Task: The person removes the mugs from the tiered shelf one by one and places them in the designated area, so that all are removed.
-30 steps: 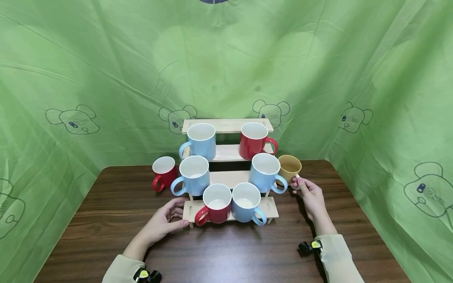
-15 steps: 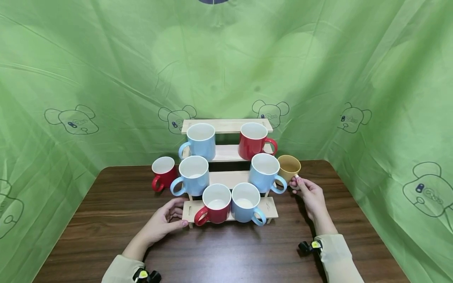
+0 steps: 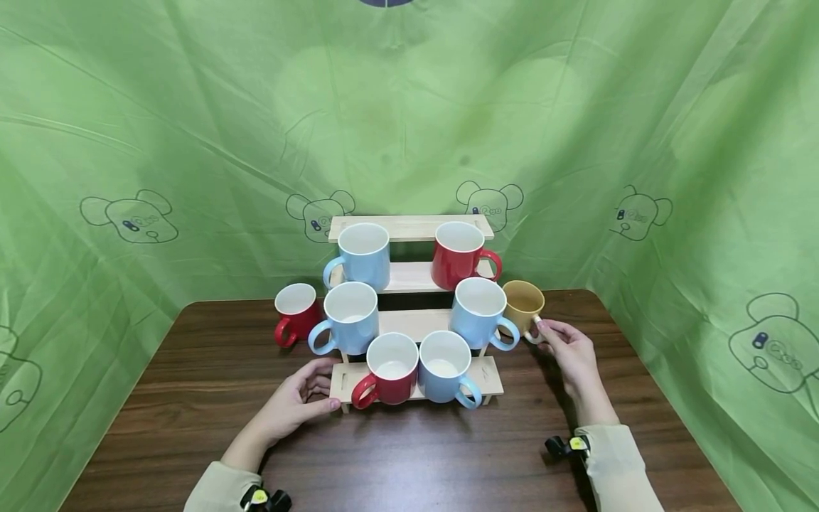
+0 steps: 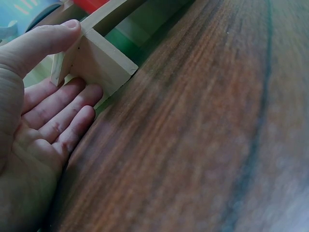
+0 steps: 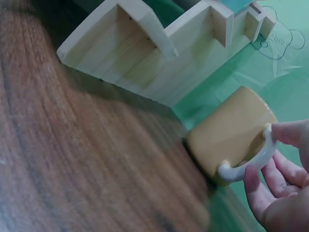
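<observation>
A wooden stepped rack (image 3: pixel 416 323) bears blue and red mugs, white inside. My left hand (image 3: pixel 301 400) grips the left end of its lowest step, thumb at the front edge; in the left wrist view the fingers reach behind the board (image 4: pixel 108 63). A tan mug (image 3: pixel 525 299) with a white handle stands upright on the table right of the rack. My right hand (image 3: pixel 569 352) is at that handle (image 5: pixel 248 164), fingers loosely bent and largely outside its loop. In the right wrist view the thumb (image 5: pixel 288 132) is at the handle's top.
Left of the rack stands a red mug (image 3: pixel 297 313) on the dark wooden table (image 3: pixel 416 462). A blue mug (image 3: pixel 478 313) sits close beside the tan mug. Green cloth (image 3: pixel 409 128) hangs behind and at both sides.
My right hand has shifted slightly right and loosened, so more of the tan mug's white handle shows. The left hand, the rack and the mugs stay in place.
</observation>
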`<state>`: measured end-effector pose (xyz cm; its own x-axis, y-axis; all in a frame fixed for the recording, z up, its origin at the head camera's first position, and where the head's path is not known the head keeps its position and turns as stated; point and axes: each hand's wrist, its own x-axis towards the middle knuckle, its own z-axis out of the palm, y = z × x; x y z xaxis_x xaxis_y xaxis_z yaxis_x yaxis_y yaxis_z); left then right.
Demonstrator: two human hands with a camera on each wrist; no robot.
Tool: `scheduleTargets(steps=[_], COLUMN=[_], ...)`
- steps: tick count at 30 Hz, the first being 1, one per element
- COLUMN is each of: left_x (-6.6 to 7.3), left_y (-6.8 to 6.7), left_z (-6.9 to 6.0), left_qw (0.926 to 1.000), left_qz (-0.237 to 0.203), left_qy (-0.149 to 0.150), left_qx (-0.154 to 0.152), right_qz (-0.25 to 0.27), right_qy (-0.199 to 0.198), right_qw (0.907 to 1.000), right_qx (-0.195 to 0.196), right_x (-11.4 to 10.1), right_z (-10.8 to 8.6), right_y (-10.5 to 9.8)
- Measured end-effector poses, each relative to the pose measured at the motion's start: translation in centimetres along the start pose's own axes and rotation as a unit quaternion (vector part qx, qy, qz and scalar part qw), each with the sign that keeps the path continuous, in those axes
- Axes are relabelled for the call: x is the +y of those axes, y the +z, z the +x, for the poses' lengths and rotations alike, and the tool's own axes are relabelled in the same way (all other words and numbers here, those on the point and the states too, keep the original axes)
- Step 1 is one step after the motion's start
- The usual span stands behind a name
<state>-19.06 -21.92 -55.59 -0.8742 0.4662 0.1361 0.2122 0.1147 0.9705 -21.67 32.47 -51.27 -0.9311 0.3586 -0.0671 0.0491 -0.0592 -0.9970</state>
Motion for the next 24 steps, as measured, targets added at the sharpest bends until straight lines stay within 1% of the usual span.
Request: scheduleTargets(steps=[4,8,20,24], left_x=[0.0,0.0,0.0,0.0], left_y=[0.0,0.0,0.0,0.1], left_z=[0.0,0.1,0.0,0.0], left_qw=[1.0000,1.0000,0.9999,0.9999], left_qz=[0.000,-0.001,-0.004,-0.004], left_qy=[0.000,0.004,0.010,0.010], left_qx=[0.001,0.000,-0.001,0.000], right_qz=[-0.028,-0.042,-0.035,-0.032], right_qy=[-0.011,-0.024,-0.063,-0.086], right_qw=[0.9994,0.9986,0.9973,0.9951], right_qx=[0.017,0.021,-0.016,-0.035], right_x=[-0.8,-1.5,-3.8,-4.9], right_z=[-0.2,-0.4,-1.5,-2.1], right_y=[0.0,0.1,0.2,0.3])
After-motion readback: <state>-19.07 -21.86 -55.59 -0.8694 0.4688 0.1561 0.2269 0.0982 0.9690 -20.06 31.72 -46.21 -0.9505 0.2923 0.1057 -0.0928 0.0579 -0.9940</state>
